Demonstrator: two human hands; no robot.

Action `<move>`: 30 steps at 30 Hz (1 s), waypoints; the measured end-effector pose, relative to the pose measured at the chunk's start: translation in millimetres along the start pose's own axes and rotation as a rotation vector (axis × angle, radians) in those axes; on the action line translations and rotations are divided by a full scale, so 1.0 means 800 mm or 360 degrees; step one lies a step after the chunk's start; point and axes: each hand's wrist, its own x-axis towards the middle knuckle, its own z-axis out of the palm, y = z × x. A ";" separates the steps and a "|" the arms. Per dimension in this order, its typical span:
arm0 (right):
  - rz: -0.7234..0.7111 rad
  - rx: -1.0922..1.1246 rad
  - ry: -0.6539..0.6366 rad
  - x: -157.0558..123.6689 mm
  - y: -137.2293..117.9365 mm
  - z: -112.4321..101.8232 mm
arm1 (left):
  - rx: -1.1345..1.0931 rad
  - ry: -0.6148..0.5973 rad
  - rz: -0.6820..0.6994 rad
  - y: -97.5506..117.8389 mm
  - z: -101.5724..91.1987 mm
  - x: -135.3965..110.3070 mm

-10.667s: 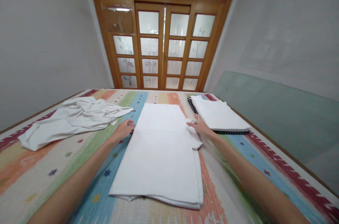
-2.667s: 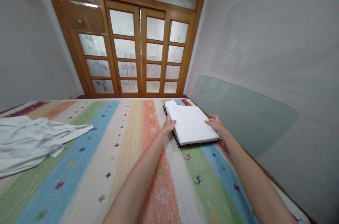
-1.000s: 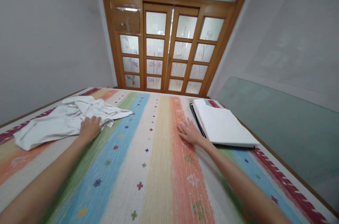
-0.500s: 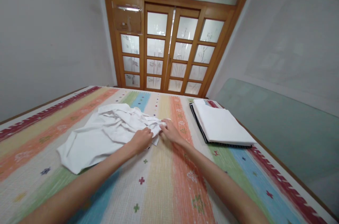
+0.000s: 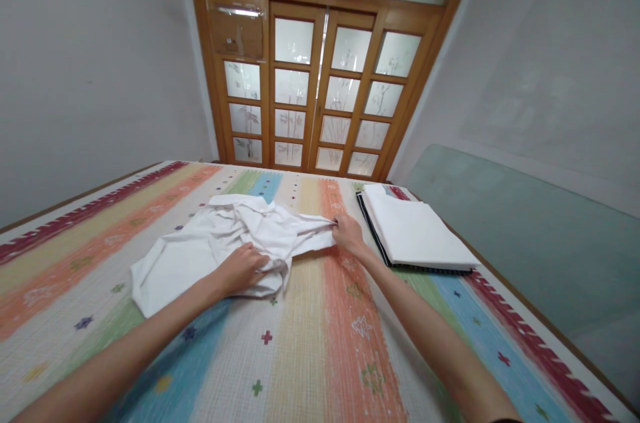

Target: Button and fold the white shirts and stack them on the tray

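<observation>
One left hand [image 5: 243, 271], well left of the folded stack [image 5: 420, 233], closed on the white cloth [image 5: 233, 236] | white cloth crumpled, left of that stack | right hand [image 5: 347, 233], just beside the stack's left edge, pinching a drawn-out end | risk: hard tugging could slip the pinch; a rightward swing might knock the stack askew | wooden doors [image 5: 345, 73] beyond

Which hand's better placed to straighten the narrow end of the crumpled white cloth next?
Probably the right hand: it grips the narrow end of the white cloth, while the left hand is on its near side.
</observation>
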 end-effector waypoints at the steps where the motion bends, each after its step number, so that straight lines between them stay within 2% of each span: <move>1: 0.0056 -0.0031 0.0025 0.006 0.006 -0.007 | -0.0018 0.0039 -0.0032 -0.010 -0.008 -0.008; 7: 0.0206 -0.0388 0.0186 0.022 0.034 -0.033 | -0.0179 0.0352 -0.0308 -0.062 -0.050 -0.055; 9: 0.0145 -0.0440 0.0232 0.014 0.026 -0.035 | -0.0290 0.0361 -0.0336 -0.065 -0.059 -0.063; 11: 0.0068 -0.0412 0.0172 0.000 0.010 -0.034 | -0.0407 0.0338 -0.0313 -0.056 -0.066 -0.067; 14: 0.0060 -0.0270 -0.0114 -0.026 -0.017 -0.029 | -0.0517 0.0355 -0.0175 -0.025 -0.078 -0.063; 16: 0.0062 -0.0066 -0.0392 -0.043 -0.029 -0.024 | -0.0551 0.0389 -0.0072 0.001 -0.085 -0.057; 20: 0.0082 0.0730 -0.1127 -0.071 -0.041 -0.016 | -0.0695 0.0207 0.0157 0.051 -0.090 -0.040; 22: 0.0166 0.1129 -0.1288 -0.083 -0.048 -0.013 | -0.0748 0.0076 0.0279 0.076 -0.084 -0.029; 24: 0.0241 0.1491 -0.1224 -0.092 -0.060 -0.009 | -0.0786 -0.0023 0.0399 0.101 -0.076 -0.018; 27: 0.0289 0.2006 -0.0865 -0.099 -0.079 0.000 | -0.0830 -0.0131 0.0515 0.133 -0.068 -0.003; 30: 0.0445 0.2293 -0.0584 -0.098 -0.084 0.011 | -0.0827 -0.0223 0.0665 0.139 -0.066 0.015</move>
